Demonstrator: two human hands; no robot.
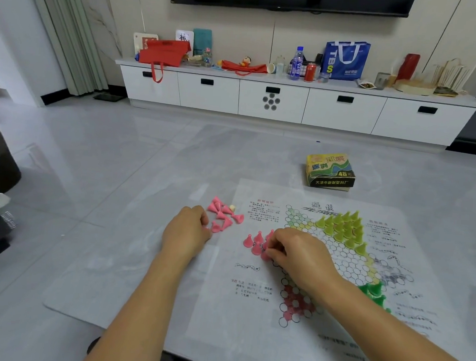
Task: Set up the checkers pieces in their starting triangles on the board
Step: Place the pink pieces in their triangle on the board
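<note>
Mid pink-triangle fill on the board (324,259): right hand (300,258) pinches a pink piece (265,256) at its left point, left hand (186,233) curls by the loose pink pile (224,214) just off its left edge, grip unclear, so next seat it upright.

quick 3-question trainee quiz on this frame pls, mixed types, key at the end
1. True or false: the yellow-green pieces stand grouped in a triangle at the far side of the board.
2. Where does the loose pile of pink pieces lie? A) on the game box B) on the table just left of the board C) on the printed red triangle
3. Fill in: the right hand works among the upright ____ pieces at the board's left point, while the left hand rests by the pile.

Key: 1 true; 2 B; 3 pink
</note>
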